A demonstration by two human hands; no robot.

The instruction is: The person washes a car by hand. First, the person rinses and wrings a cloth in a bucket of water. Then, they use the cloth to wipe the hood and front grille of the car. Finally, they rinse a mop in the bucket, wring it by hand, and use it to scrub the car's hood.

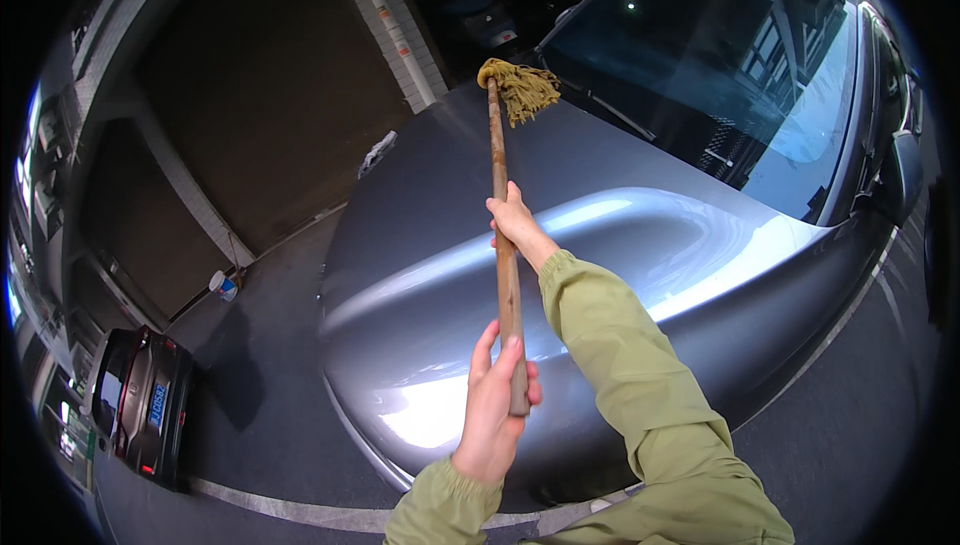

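Observation:
A string mop with a long wooden handle (510,282) reaches away from me over the grey hood of a car (420,335). Its yellowish mop head (529,89) is at the hood's far side, near the windshield (697,57). My right hand (516,216) grips the handle about midway along. Near the handle's butt end, my left hand (495,395) is wrapped round the wood, with the thumb and a finger showing on top. Both forearms are in light green sleeves.
A crumpled whitish cloth (377,153) lies by the hood's far left edge. The car's side mirror (906,170) juts out at right. On the left stand a white and blue bucket (224,286) and another parked car (146,410). A pipe (390,24) runs up a pillar behind.

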